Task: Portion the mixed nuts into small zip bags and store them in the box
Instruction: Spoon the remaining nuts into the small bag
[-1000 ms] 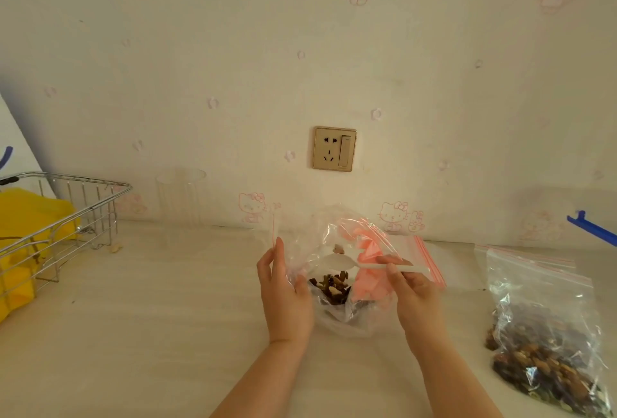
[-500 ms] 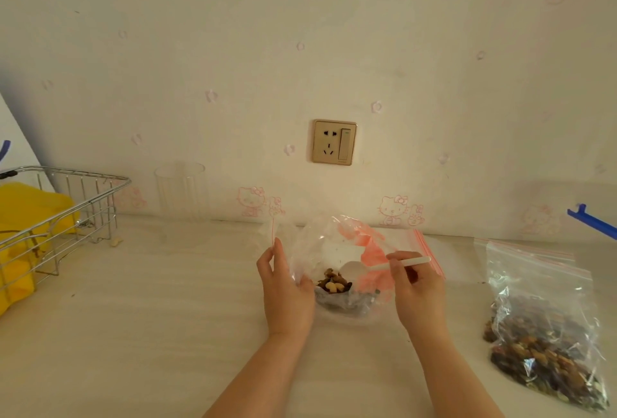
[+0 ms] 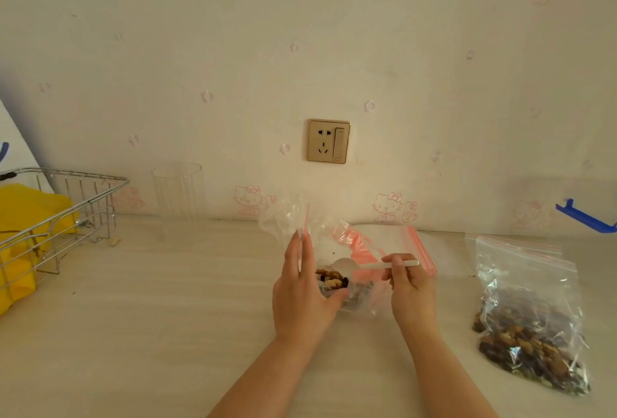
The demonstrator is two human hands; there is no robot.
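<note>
Right hand (image 3: 412, 284) pinches the white plastic spoon (image 3: 367, 265) over the nuts (image 3: 332, 278) inside the small zip bag (image 3: 337, 250), left hand (image 3: 300, 290) grips that bag's open mouth on the table (image 3: 150, 317), big nut bag (image 3: 527, 314) lying well right.

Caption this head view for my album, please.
Left hand holds a small zip bag open while right hand spoons in nuts.
</note>
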